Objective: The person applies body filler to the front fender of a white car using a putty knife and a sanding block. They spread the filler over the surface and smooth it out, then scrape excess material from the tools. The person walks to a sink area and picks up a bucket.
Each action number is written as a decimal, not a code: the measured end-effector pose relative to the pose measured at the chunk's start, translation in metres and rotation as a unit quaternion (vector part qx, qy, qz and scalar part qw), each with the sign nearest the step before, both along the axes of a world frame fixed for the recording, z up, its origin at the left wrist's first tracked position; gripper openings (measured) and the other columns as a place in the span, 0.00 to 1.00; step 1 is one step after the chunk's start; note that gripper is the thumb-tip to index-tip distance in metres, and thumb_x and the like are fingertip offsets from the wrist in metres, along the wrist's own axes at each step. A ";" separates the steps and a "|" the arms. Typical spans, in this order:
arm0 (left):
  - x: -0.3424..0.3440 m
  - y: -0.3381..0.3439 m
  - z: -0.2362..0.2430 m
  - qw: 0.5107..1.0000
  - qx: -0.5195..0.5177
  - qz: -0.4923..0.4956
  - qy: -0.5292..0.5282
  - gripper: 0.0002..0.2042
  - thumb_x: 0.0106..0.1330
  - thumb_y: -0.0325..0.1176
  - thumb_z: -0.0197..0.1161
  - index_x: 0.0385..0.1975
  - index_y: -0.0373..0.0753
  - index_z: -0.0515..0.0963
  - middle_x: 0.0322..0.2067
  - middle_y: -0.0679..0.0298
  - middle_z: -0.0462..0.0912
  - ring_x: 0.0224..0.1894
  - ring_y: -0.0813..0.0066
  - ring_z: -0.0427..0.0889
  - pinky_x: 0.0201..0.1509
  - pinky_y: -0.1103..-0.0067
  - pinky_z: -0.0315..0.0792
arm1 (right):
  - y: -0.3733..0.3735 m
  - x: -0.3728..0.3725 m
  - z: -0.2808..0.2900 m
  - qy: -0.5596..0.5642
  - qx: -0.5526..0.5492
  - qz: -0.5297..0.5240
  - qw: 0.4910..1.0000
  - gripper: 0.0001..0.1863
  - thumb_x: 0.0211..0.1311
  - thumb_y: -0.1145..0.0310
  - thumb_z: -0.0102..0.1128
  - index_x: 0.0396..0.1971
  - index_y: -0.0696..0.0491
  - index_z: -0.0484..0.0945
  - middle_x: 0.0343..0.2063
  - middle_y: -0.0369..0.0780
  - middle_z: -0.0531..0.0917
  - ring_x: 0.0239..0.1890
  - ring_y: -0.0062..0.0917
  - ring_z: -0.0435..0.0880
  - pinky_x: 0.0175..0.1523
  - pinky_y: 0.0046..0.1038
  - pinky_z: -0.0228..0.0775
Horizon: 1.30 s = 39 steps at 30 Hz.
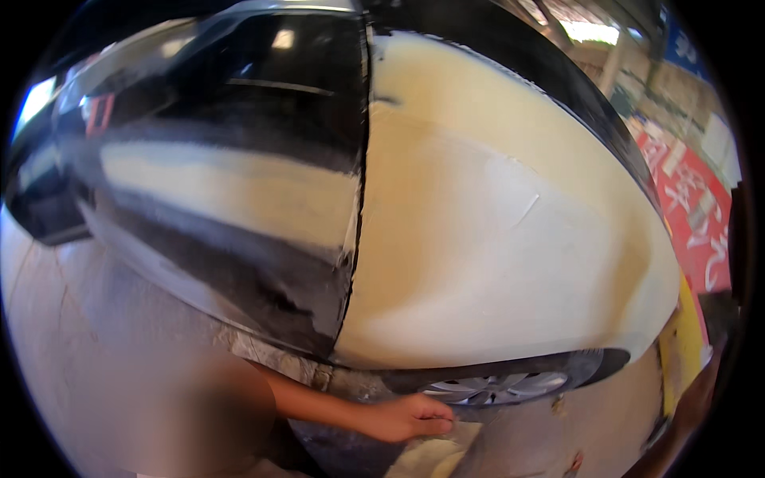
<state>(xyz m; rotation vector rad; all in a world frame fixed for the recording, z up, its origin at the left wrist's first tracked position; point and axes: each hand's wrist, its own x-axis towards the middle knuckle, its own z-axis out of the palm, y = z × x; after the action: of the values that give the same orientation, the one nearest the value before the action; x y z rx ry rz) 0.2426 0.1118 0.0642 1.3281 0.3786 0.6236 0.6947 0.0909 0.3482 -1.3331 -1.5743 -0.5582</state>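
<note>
Okay, so the pale yellowish flat piece (433, 457) is low in the view, below the wheel (502, 388), and the left hand (410, 417) has its fingers curled round the upper end. The right forearm (692, 408) comes in at the lower right, but the right hand's lost in the dark rim, so can't tell what it's doing. Past that there's a dark car (311, 119): big cream-and-white panel (486, 231) above the wheel, plus a cream strip (239, 191) along the neighbouring panel. Red sheet (695, 207) with white marks off to the right.
</note>
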 end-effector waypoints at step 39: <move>0.007 -0.218 -0.008 0.665 -0.124 0.713 -0.183 0.11 0.68 0.36 0.61 0.32 0.33 0.75 0.27 0.67 0.80 0.26 0.84 0.76 0.32 0.85 0.69 | 0.140 -0.344 0.097 -0.583 0.187 0.489 0.621 0.20 0.46 0.79 0.48 0.37 0.50 0.84 0.36 0.37 0.86 0.38 0.32 0.83 0.42 0.32 0.70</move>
<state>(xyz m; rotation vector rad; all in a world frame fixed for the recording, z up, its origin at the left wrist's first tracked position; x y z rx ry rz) 0.2497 -0.1062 0.0560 0.3451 1.1348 2.0236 0.3511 0.2306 0.4456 0.5768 -2.6234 -1.0035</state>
